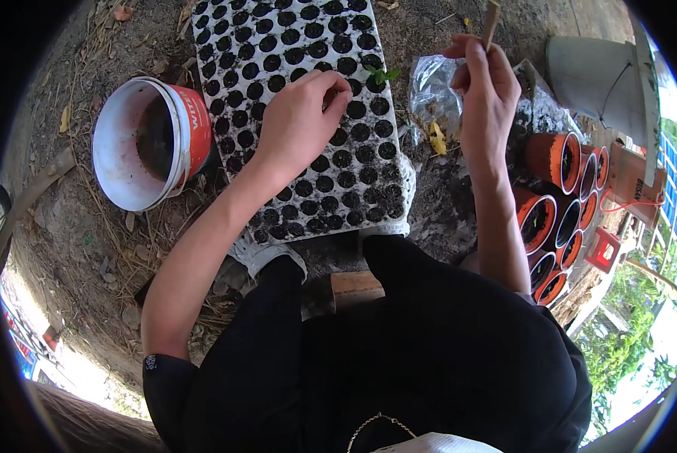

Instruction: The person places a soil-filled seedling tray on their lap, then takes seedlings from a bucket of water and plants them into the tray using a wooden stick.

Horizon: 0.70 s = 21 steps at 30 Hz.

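Observation:
A white seedling tray (281,181) with many round, soil-filled cells lies on the ground in front of me. Over its middle, my left hand (306,113) has its fingers curled together, and anything between the fingertips is too small to make out. A small green seedling (381,74) stands in the tray's upper right part, just beyond that hand. My right hand (488,87) is raised to the right of the tray and grips a thin wooden stick (492,23) that points up. Clear plastic (433,89) lies beside and below the right hand.
At the left stands a white and red bucket (132,147) with dark contents. Orange and black pots (553,157) are grouped at the right, below a large grey container (591,81). A brick (356,288) lies between my feet. A yellow leaf (437,139) is near the plastic.

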### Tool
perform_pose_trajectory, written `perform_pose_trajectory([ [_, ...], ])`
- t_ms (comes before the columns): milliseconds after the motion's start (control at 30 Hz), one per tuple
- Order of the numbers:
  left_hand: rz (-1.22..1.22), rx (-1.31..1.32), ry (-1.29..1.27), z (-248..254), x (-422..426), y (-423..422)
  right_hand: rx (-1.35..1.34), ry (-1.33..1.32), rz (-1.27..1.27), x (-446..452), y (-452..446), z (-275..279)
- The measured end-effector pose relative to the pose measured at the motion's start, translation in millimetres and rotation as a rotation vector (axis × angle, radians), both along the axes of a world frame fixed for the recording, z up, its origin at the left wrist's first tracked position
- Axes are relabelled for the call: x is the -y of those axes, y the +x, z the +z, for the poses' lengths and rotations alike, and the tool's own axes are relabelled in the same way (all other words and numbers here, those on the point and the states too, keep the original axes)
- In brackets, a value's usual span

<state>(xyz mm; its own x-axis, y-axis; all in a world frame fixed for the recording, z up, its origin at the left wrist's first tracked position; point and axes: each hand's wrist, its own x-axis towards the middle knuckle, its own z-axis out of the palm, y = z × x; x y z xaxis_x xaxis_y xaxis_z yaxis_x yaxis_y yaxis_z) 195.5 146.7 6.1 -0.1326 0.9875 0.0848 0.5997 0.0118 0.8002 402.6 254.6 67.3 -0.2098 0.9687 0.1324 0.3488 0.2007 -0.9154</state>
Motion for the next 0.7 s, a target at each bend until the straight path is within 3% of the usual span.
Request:
perform_pose_trajectory([
  [33, -0.006, 0.006, 0.003, 1.5, 0.1, -0.5, -0.209, 0.018, -0.004, 1.2, -2.6, 8.5],
  [100, -0.003, 0.018, 0.001, 7.8, 1.3, 0.0, -0.178, 0.011, -0.002, 0.0, -1.9, 20.0],
  [167, 0.015, 0.014, -0.001, 15.5, 0.0, -5.9, -0.142, 0.317, 0.027, 1.4, -8.4, 25.2],
  [200, -0.022, 0.018, 0.035, 19.6, -0.4, -13.6, 0.092, 0.376, -0.061, 9.4, -9.8, 33.6],
  [300, -0.035, -0.017, 0.14, 46.7, 3.6, -52.3, 0.304, 0.421, -0.18, 17.1, -5.8, 41.1],
  [400, 0.151, 0.098, 0.292, 71.5, 14.6, -103.8, 0.125, 0.395, -0.169, 22.7, -15.0, 44.6],
  [433, 0.323, 0.215, 0.09, 102.1, 20.8, -113.5, 0.09, 0.372, -0.133, 22.5, -12.0, 45.4],
  [500, 0.504, 0.021, 0.081, 112.0, 37.7, -143.7, -0.17, 0.352, -0.061, 20.6, -19.1, 42.4],
  [633, 0.666, -0.173, -0.01, 67.6, 97.1, -198.7, -0.327, 0.263, 0.088, 30.7, -52.6, 49.8],
  [700, 0.68, -0.211, -0.115, 59.3, 109.6, -204.7, -0.499, 0.135, 0.334, 37.7, -70.1, 55.3],
])
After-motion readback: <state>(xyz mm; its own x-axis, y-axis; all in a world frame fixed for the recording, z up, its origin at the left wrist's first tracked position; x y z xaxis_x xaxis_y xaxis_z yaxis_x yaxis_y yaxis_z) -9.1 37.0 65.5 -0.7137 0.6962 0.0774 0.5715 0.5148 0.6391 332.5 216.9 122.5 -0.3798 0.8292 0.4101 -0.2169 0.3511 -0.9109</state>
